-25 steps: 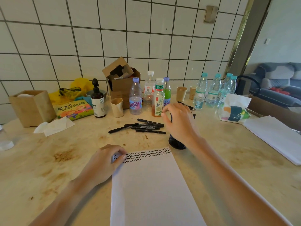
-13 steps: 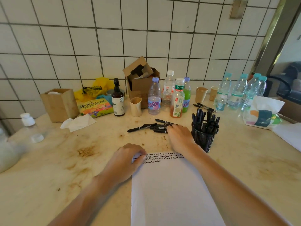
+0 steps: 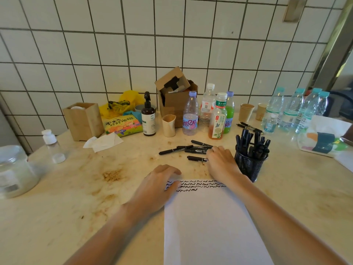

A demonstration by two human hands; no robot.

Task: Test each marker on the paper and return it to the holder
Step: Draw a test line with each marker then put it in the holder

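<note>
White wall tiles (image 3: 114, 54) rise behind a stained, cream-coloured counter (image 3: 86, 188) crowded along the back with drink bottles (image 3: 190, 113), a cardboard box (image 3: 175, 96), paper cups (image 3: 246, 112) and a pump bottle (image 3: 148, 115).

From the head camera, a white sheet of paper (image 3: 210, 226) lies at the near edge, its far end carrying rows of black squiggles (image 3: 198, 185). The left hand (image 3: 158, 188) rests flat on the sheet's top left corner, fingers spread and holding nothing. The right hand (image 3: 221, 163) lies palm down just beyond the paper, its fingertips reaching onto a loose cluster of black markers (image 3: 191, 149) scattered on the counter. The fingers look loosely curled over the nearest marker (image 3: 196, 158), though whether they actually grip it is hard to say, since the hand covers its end. Just to the right of that hand stands a black mesh holder (image 3: 248, 165), packed with upright black markers (image 3: 252, 140). A few more pens (image 3: 248, 127) lie behind it near the bottles.
</note>
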